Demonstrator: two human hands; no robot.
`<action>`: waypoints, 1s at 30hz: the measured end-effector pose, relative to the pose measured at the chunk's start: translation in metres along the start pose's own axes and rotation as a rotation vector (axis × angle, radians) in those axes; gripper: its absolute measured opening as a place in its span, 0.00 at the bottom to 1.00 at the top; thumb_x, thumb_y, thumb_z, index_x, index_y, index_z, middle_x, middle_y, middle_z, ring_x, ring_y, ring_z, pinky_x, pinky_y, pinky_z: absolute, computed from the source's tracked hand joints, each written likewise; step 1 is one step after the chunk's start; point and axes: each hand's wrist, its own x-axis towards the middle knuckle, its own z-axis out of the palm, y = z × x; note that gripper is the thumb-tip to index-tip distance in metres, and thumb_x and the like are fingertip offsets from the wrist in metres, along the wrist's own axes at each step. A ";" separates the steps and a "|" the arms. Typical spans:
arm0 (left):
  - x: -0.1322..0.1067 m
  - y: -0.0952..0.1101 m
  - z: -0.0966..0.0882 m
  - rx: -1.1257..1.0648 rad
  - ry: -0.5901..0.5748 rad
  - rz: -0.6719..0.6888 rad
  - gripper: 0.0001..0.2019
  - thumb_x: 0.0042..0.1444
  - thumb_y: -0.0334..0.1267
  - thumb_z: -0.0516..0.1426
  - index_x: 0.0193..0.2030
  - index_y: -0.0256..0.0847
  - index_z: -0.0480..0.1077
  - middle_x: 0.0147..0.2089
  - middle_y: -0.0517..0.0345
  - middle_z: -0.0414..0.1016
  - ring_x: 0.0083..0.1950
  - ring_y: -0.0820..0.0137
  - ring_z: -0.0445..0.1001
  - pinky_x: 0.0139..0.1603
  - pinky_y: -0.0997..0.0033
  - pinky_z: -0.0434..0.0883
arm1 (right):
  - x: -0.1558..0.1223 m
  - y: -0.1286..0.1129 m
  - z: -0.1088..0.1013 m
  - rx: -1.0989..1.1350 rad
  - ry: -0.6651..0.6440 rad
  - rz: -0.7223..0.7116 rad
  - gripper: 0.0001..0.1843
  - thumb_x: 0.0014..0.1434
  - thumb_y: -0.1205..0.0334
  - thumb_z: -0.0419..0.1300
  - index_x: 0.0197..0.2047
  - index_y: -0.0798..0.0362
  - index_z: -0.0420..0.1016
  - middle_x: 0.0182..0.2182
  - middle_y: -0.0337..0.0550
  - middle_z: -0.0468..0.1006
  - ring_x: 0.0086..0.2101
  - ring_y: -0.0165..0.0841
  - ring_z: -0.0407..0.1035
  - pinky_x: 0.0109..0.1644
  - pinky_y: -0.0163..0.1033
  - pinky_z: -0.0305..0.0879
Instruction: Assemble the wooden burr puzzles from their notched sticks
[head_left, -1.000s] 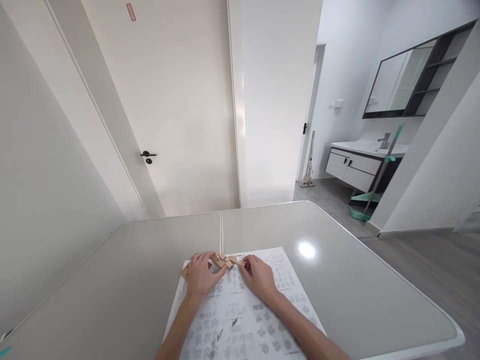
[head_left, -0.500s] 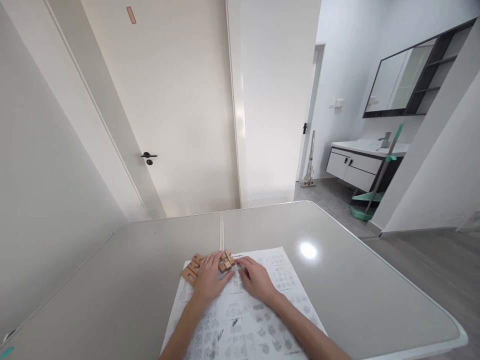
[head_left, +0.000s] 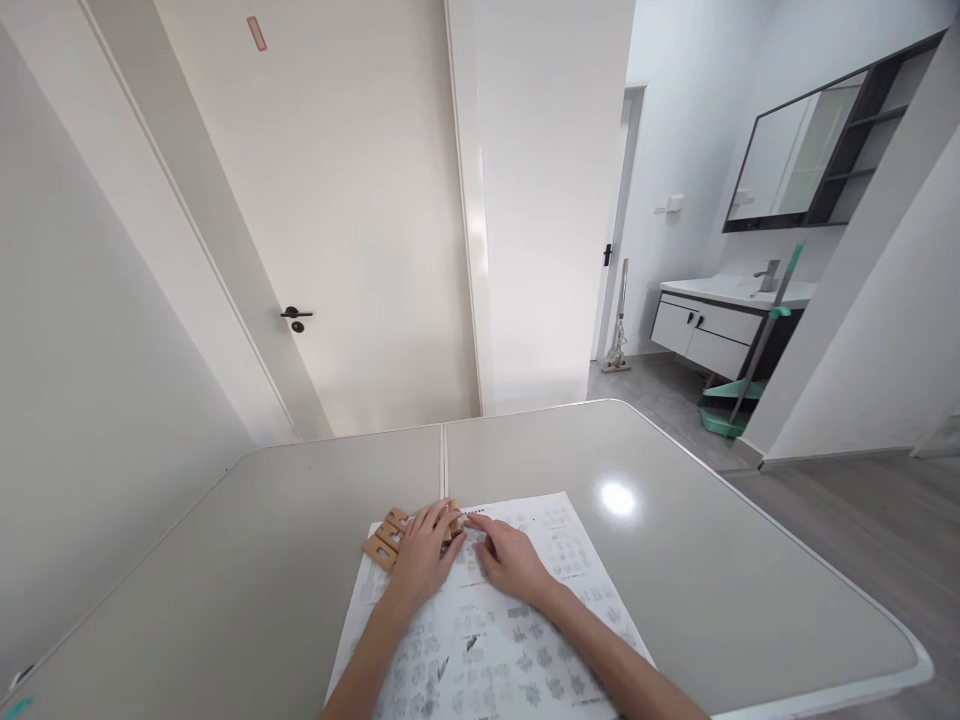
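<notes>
A small wooden interlocking block puzzle (head_left: 455, 522) sits near the top edge of a printed sheet (head_left: 469, 670). My left hand (head_left: 421, 560) is closed over it, with fingers across its top and thumb along its near side, so most of it is hidden. Just right of the puzzle is my right hand (head_left: 514, 562), its index finger reaching toward the block and its thumb held apart. Whether that fingertip touches the wood I cannot tell. Flat wooden pieces with cut-out slots (head_left: 382, 550) lie side by side left of my left hand, partly under it.
The sheet lies on a grey table (head_left: 675, 590) with a pale raised edge and a seam down its middle. Beyond stands a white door (head_left: 367, 220). Off to the right are a mop (head_left: 620, 330), a sink cabinet (head_left: 705, 330) and a green dustpan (head_left: 724, 420).
My left fingers have moved right and now cover more of the block puzzle, which showed plainly between the hands before. The right hand has barely moved.
</notes>
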 end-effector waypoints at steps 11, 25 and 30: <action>0.002 0.010 -0.013 0.030 0.068 -0.172 0.08 0.64 0.46 0.56 0.42 0.45 0.71 0.49 0.51 0.73 0.53 0.56 0.73 0.51 0.56 0.71 | 0.000 -0.003 -0.002 0.011 -0.007 0.053 0.27 0.63 0.68 0.54 0.64 0.48 0.67 0.53 0.44 0.81 0.42 0.38 0.76 0.52 0.42 0.69; 0.000 0.002 -0.008 0.065 0.120 -0.269 0.11 0.59 0.37 0.56 0.49 0.44 0.65 0.48 0.50 0.75 0.53 0.54 0.73 0.53 0.54 0.69 | 0.000 -0.002 -0.002 -0.010 -0.006 0.071 0.24 0.64 0.67 0.54 0.62 0.49 0.69 0.42 0.45 0.83 0.40 0.38 0.75 0.50 0.41 0.68; -0.002 -0.003 -0.003 0.042 0.147 -0.205 0.22 0.60 0.40 0.56 0.61 0.44 0.62 0.63 0.46 0.68 0.65 0.52 0.65 0.63 0.50 0.65 | -0.001 -0.004 -0.003 -0.006 0.000 0.065 0.23 0.64 0.66 0.53 0.62 0.49 0.69 0.41 0.45 0.82 0.39 0.39 0.75 0.47 0.41 0.69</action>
